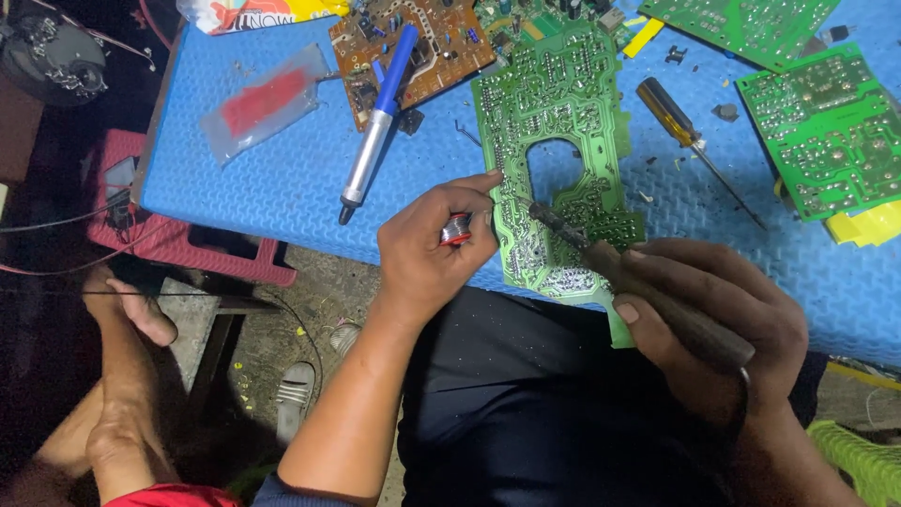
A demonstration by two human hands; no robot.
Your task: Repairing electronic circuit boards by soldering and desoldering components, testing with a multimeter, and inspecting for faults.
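Gripping: right hand (715,324) clenched round the dark wooden handle of a soldering iron (619,268), tip resting on the green circuit board (561,141).
Left hand: left hand (434,252) closed on a small solder spool (456,228), red-rimmed, forefinger touching the board's left edge.
Board position: lies flat on the blue mat (282,178), its lower end overhanging the mat's near edge above the person's lap.
Board shape: long, green, with a keyhole-shaped cut-out in the middle; solder side up, dense with shiny joints.
Open room: bare mat to the left of the board, between it and the desoldering pump (377,122); the right side is tighter, with a screwdriver (690,136) just beside the board.
Pump: blue plunger, silver barrel, dark nozzle, lying partly on a brown circuit board (441,47).
Screwdriver: amber translucent handle, thin steel shaft, angled toward the near right.
Further boards: green board (826,131) at the right edge, over yellow sheets (868,225).
Packet: clear plastic bag with red contents (263,101), far left of the mat.
Surface: ribbed foam mat, blue, littered with small dark parts.
Room: dim; red plastic stool (178,235) left of the mat; another person's bare arm (117,385) at lower left.
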